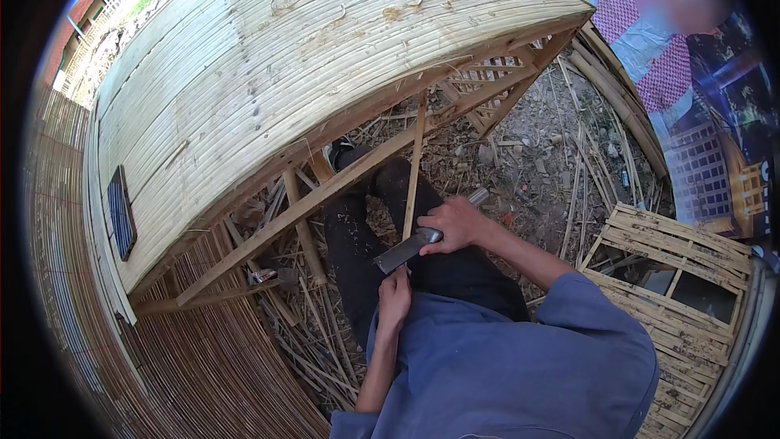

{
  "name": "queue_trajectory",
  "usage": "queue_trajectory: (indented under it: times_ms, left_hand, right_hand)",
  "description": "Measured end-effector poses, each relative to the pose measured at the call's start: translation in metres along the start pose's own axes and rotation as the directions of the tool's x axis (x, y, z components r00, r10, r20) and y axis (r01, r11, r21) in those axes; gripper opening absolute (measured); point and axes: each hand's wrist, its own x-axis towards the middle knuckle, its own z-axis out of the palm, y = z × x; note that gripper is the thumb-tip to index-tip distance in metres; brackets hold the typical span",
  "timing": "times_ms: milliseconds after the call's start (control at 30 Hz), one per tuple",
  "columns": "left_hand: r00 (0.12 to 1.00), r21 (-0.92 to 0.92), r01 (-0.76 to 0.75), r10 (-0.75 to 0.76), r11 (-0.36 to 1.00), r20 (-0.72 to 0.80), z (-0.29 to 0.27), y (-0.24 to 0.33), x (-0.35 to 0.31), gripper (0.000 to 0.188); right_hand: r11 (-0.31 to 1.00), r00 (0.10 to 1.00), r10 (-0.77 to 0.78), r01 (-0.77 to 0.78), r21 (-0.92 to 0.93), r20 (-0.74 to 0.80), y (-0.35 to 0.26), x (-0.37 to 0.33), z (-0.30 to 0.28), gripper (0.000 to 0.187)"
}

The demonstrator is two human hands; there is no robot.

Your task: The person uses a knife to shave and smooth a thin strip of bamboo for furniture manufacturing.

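Note:
My right hand (452,224) is wrapped round the handle of a broad-bladed knife (405,252), and the handle's metal end shows above my fist. The blade points down and left across my lap. Just below its tip, my left hand (395,299) is closed in a pinch on a thin bamboo strip (416,162). The strip runs up from behind the blade, past a wooden crossbar, to near the table's edge. The blade lies across the strip; I cannot tell how deep its edge sits. The strip's lower end is mostly hidden by my fingers.
A bamboo-slat table (268,106) stands before me, with shavings and a dark phone (121,213) on top. Diagonal wooden braces (325,195) cross above my legs. Bamboo scraps litter the ground (520,171). A slatted bamboo panel (674,341) is at right; a person (650,57) is beyond.

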Motion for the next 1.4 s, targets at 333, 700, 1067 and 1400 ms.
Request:
queue_trajectory:
  times_ms: [333,700,1067,1400]
  left_hand:
    - [0.997,0.135,-0.072,0.070,0.988,0.022,-0.005,-0.007,-0.004,0.058]
    - [0.967,0.250,-0.254,0.255,0.934,0.029,-0.005,0.026,0.009,0.034]
    - [0.987,-0.148,0.092,-0.071,0.985,0.146,-0.003,0.015,0.019,0.048]
    - [0.994,0.123,-0.108,0.106,0.986,0.029,0.001,-0.001,0.012,0.059]
  right_hand:
    - [0.806,0.909,0.405,-0.305,0.507,-0.097,-0.001,0.006,0.004,0.048]
    - [0.909,0.921,0.347,-0.284,0.304,-0.177,-0.027,0.003,0.014,0.052]
    - [0.969,0.961,0.198,-0.163,0.184,-0.192,-0.011,0.010,0.018,0.064]
    - [0.987,0.988,0.137,-0.130,0.092,-0.075,0.014,0.028,-0.008,0.067]
